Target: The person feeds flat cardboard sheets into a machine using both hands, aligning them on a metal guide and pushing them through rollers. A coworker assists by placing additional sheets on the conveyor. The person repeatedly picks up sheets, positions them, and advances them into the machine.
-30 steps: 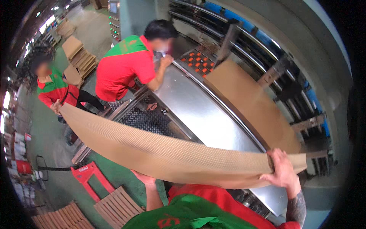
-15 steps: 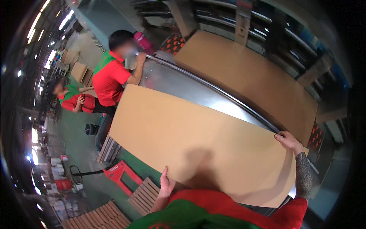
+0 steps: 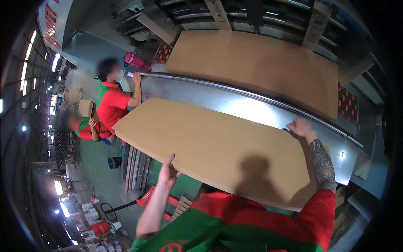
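Observation:
Large brown cardboard sheets lie in front of me, their edge looking thick like a stack. My left hand grips the near edge, thumb on top and fingers hidden below. At the far edge, toward the right, my right hand is closed with its fingers curled at the board; the fingertips are partly hidden. Beyond the cardboard stretches a shiny metal table, with a long metal bar along its far side. A co-worker in red and green has a hand by the bar's left end.
A second stack of brown cardboard rests behind the bar, against machine uprights. Orange rollers flank it. Another person is at the left. A red pallet jack, a black bucket and stacked boards are on the green floor.
The cardboard in my hands has shifted away from the bar, exposing more metal table and the bar's right end. The whole view has turned. The second person now bends lower.

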